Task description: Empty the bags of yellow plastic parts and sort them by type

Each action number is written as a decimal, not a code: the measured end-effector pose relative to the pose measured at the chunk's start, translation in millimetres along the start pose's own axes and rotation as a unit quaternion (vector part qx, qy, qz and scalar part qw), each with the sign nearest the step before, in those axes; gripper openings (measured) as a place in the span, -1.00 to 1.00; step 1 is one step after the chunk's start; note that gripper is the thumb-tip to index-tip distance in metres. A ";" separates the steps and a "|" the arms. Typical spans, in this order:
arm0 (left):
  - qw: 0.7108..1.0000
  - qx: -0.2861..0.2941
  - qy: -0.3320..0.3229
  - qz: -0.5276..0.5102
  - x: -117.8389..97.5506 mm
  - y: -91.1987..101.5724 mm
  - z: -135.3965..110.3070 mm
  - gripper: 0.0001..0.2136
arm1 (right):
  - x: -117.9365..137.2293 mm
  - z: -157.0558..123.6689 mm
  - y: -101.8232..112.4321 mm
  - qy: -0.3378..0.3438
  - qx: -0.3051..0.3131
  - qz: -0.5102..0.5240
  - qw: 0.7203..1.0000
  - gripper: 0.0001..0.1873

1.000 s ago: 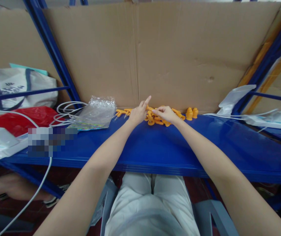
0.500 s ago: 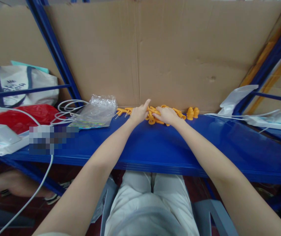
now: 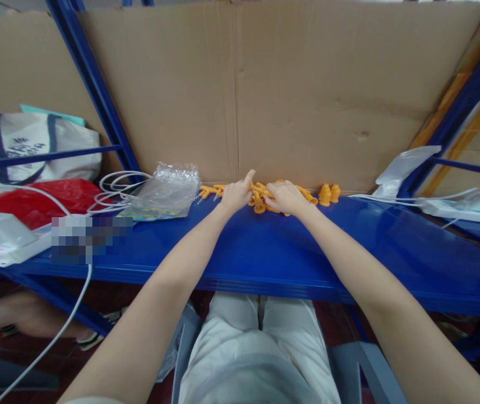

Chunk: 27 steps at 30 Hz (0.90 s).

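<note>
A heap of small orange plastic parts (image 3: 261,197) lies at the back of the blue shelf (image 3: 265,252), against the cardboard wall. My left hand (image 3: 236,194) rests on the heap's left side, fingers curled with the forefinger stretched out. My right hand (image 3: 284,196) sits on the heap's right side, fingers bent down onto the parts. What each hand grips is hidden by the fingers. Two orange parts (image 3: 328,193) stand upright just right of the heap. More orange parts with screws (image 3: 207,192) lie to the left.
A clear plastic bag (image 3: 164,191) and coiled white cable (image 3: 114,188) lie left of the heap. Further left are a red bag (image 3: 33,202), a white tote (image 3: 33,146) and a white charger (image 3: 0,233). A white power strip (image 3: 462,210) sits at right. Another person's limb (image 3: 13,320) shows below left.
My left forefinger has come down from pointing up toward the heap. Both hands have settled closer onto the orange parts.
</note>
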<state>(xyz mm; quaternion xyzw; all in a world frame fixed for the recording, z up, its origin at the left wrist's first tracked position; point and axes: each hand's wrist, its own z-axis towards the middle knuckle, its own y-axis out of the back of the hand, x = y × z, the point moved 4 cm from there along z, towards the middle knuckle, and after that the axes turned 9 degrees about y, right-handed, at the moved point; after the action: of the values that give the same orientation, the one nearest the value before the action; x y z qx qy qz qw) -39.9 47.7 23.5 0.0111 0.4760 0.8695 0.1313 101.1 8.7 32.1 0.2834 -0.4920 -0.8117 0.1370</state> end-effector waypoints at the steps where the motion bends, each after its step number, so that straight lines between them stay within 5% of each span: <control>1: 1.000 -0.001 0.000 0.002 0.6 -0.4 0.4 -0.38 | 0.4 0.3 0.2 0.000 -0.001 -0.002 1.000 -0.60; 17: 0.996 0.068 0.045 0.042 -0.9 3.5 -2.4 -0.40 | -1.5 0.4 0.0 0.015 -0.070 -0.094 0.993 -0.74; 27: 0.995 0.089 0.033 0.031 1.1 -2.7 -1.1 -0.43 | -2.6 0.6 -7.9 0.022 -0.025 -0.085 0.996 -0.71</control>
<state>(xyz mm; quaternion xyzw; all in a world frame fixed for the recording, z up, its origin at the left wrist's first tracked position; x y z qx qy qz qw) -40.5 48.4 20.6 0.0084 0.5548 0.8274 0.0870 103.3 14.2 26.2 0.3384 -0.4421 -0.8263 0.0853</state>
